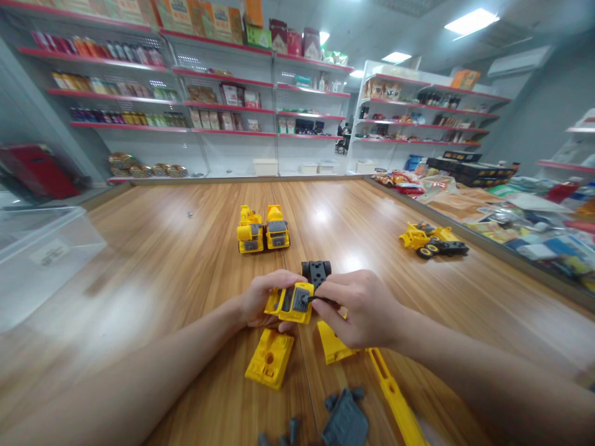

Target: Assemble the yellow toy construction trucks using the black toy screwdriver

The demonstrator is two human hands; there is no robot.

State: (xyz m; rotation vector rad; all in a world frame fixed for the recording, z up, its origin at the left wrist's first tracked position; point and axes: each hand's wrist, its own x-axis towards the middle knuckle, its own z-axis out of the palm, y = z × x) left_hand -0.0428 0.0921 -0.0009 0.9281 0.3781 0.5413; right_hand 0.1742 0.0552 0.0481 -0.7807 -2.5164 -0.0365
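Note:
My left hand (261,299) grips a yellow toy truck cab (289,303) just above the wooden table (153,260). My right hand (359,308) pinches a small dark tool or pin against the cab's grey front. A black wheel block (317,271) stands right behind the cab. Below my hands lie loose parts: a yellow body panel (270,358), another yellow piece (333,344) partly under my right hand, a long yellow arm (398,404), a grey bucket-like part (345,421) and small grey pins (288,430).
Two assembled yellow toy trucks (263,229) stand side by side farther back. A yellow loader toy (433,240) lies at the right. A clear plastic box (39,251) sits at the left edge. Packaged goods (520,217) fill the right side; shop shelves line the back.

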